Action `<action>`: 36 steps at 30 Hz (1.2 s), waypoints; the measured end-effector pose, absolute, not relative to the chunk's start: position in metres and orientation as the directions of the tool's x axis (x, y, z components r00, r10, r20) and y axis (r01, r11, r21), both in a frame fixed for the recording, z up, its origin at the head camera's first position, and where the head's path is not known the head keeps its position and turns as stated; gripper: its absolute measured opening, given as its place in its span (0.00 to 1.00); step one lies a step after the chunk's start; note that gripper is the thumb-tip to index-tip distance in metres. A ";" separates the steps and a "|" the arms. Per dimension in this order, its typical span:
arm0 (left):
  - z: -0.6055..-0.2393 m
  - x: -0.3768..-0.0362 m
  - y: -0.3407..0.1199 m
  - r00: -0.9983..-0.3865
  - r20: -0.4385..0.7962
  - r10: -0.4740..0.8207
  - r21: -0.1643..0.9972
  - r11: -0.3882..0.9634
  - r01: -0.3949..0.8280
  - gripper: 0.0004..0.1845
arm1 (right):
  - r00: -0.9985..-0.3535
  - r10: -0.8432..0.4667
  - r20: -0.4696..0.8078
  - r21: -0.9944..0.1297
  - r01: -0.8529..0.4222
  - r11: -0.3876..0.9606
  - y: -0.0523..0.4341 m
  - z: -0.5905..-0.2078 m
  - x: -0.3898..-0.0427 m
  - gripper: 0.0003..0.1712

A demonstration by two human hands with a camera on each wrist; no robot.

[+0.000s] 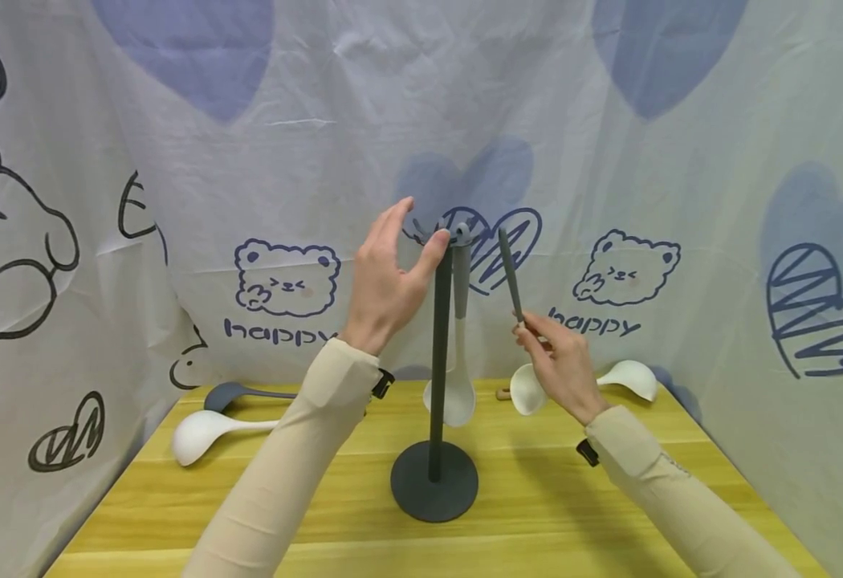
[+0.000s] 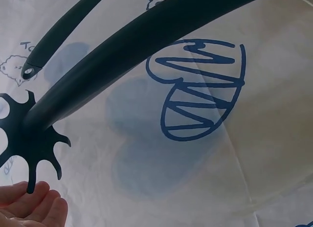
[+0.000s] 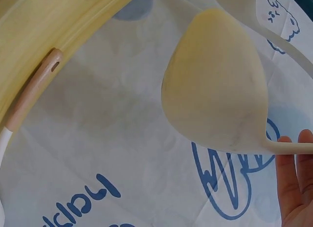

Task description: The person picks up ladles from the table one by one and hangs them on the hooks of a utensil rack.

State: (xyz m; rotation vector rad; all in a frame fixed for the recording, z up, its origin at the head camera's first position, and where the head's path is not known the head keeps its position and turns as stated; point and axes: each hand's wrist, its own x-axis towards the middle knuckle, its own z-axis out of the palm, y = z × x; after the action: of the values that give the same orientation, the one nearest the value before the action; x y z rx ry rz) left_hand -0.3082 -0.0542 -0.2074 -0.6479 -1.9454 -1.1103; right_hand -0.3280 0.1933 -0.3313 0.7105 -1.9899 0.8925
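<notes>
A dark utensil stand, with a pole [image 1: 438, 361] and a ring of hooks [image 2: 27, 144] at its top, is in the middle. My left hand [image 1: 390, 269] is raised beside the hooks, thumb and fingers spread apart; its fingertips lie close to one hook, and whether they touch it I cannot tell. On the stand hangs a ladle [image 1: 460, 399] with a grey handle and white bowl. To the right of the stand my right hand [image 1: 562, 361] pinches another white ladle [image 3: 215, 85] by its dark handle [image 1: 510, 273], bowl down and handle end up near hook height.
A dark grey ladle [image 1: 225, 396] and a white ladle [image 1: 201, 435] lie on the left of the wooden table [image 1: 349, 514]. At the back right lie another white ladle [image 1: 633, 379] and a utensil with a wooden handle [image 3: 36, 90]. Printed cloth [image 1: 364, 96] surrounds the table.
</notes>
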 end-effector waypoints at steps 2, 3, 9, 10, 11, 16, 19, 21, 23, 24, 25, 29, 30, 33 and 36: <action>-0.208 -0.309 -0.053 -0.567 0.822 0.049 0.478 0.481 0.735 0.34 | -0.499 -0.159 0.852 -0.323 -0.740 0.590 0.192 -0.331 -0.328 0.14; -0.208 -0.310 -0.053 -0.569 0.821 0.049 0.480 0.478 0.735 0.34 | -0.499 -0.162 0.852 -0.320 -0.740 0.592 0.192 -0.331 -0.328 0.14; -0.208 -0.312 -0.051 -0.579 0.813 0.064 0.482 0.485 0.730 0.34 | -0.505 -0.158 0.849 -0.332 -0.741 0.584 0.189 -0.329 -0.328 0.14; -0.208 -0.312 -0.051 -0.585 0.808 0.067 0.485 0.489 0.725 0.34 | -0.505 -0.154 0.849 -0.334 -0.741 0.582 0.189 -0.329 -0.328 0.14; -0.208 -0.313 -0.050 -0.592 0.803 0.068 0.489 0.493 0.720 0.35 | -0.504 -0.152 0.850 -0.337 -0.742 0.579 0.189 -0.328 -0.328 0.14; -0.207 -0.314 -0.051 -0.618 0.783 0.064 0.508 0.507 0.696 0.42 | -0.504 -0.156 0.849 -0.337 -0.745 0.576 0.186 -0.327 -0.327 0.14; -0.207 -0.315 -0.051 -0.621 0.782 0.064 0.505 0.519 0.689 0.45 | -0.508 -0.163 0.846 -0.336 -0.744 0.577 0.185 -0.327 -0.327 0.14; -0.208 -0.316 -0.050 -0.618 0.784 0.065 0.499 0.527 0.688 0.47 | -0.512 -0.162 0.844 -0.339 -0.742 0.578 0.185 -0.327 -0.326 0.14; -0.208 -0.316 -0.050 -0.616 0.786 0.064 0.497 0.528 0.689 0.46 | -0.516 -0.160 0.841 -0.344 -0.740 0.578 0.185 -0.327 -0.326 0.14; -0.208 -0.316 -0.050 -0.615 0.786 0.062 0.498 0.527 0.689 0.45 | -0.518 -0.159 0.841 -0.346 -0.740 0.577 0.185 -0.327 -0.326 0.14; -0.208 -0.316 -0.050 -0.616 0.785 0.060 0.500 0.525 0.689 0.44 | -0.519 -0.159 0.840 -0.348 -0.740 0.575 0.185 -0.326 -0.326 0.14; -0.207 -0.316 -0.049 -0.632 0.774 0.043 0.528 0.509 0.680 0.38 | -0.515 -0.162 0.842 -0.345 -0.743 0.573 0.185 -0.326 -0.326 0.14; -0.207 -0.316 -0.049 -0.635 0.771 0.039 0.533 0.505 0.678 0.37 | -0.515 -0.162 0.842 -0.345 -0.743 0.574 0.185 -0.326 -0.326 0.14; -0.207 -0.315 -0.049 -0.646 0.763 0.030 0.548 0.498 0.672 0.37 | -0.514 -0.161 0.843 -0.346 -0.746 0.570 0.184 -0.326 -0.326 0.14; -0.207 -0.315 -0.048 -0.654 0.756 0.026 0.559 0.495 0.666 0.36 | -0.517 -0.165 0.840 -0.349 -0.747 0.567 0.184 -0.327 -0.326 0.14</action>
State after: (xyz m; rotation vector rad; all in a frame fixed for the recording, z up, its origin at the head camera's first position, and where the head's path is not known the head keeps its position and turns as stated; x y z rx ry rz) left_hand -0.3146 -0.0484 -0.2067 -0.5673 -2.0401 -1.1696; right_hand -0.3256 0.1844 -0.3267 0.7296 -2.0017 0.9259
